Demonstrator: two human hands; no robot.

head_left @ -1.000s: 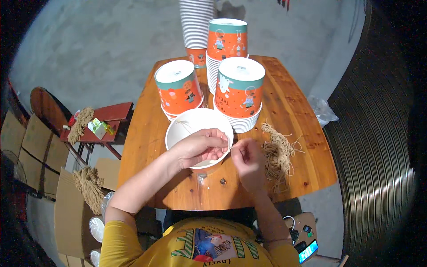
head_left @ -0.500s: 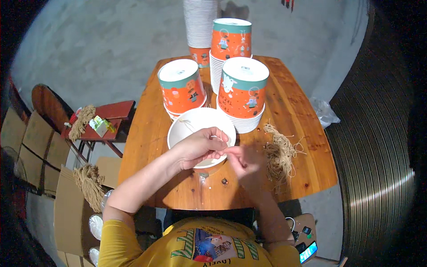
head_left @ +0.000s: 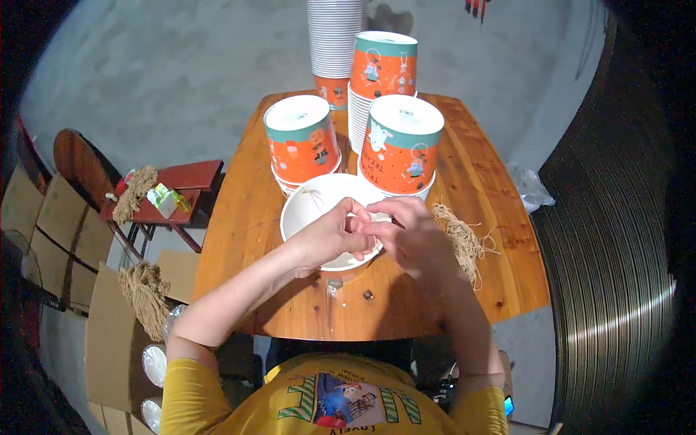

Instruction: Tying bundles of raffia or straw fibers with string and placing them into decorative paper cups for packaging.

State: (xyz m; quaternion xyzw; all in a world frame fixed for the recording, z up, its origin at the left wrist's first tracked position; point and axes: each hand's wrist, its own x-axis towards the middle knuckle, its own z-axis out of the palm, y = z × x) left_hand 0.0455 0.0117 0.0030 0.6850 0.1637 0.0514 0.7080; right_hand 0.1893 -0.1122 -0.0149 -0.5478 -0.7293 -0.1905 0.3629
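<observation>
A white-lined paper bucket (head_left: pixel 301 221) sits on the table in front of me, its mouth toward me. A short piece of tan twine (head_left: pixel 313 194) shows on its inner wall at the far left. Over the bucket's near right side, my left hand (head_left: pixel 335 235) is closed in a pinch. Against it, my right hand (head_left: pixel 415 233) is pinched too, the fingertips of both meeting. Whatever thin thing lies between them is too small to make out. To the right of my right hand lies a loose bundle of tan twine (head_left: pixel 464 239), partly hidden by that arm.
Upside-down orange and green paper buckets (head_left: pixel 301 148) stand in stacks behind the bucket, with another stack (head_left: pixel 402 148) to the right. A tall white-rimmed stack (head_left: pixel 337 40) rises at the table's (head_left: pixel 507 268) far end. More twine (head_left: pixel 145 297) hangs over a cardboard box (head_left: pixel 109 341) at left.
My right hand has come up and in against the left fingertips, its forearm swinging outward to the right. The view has shifted slightly.
</observation>
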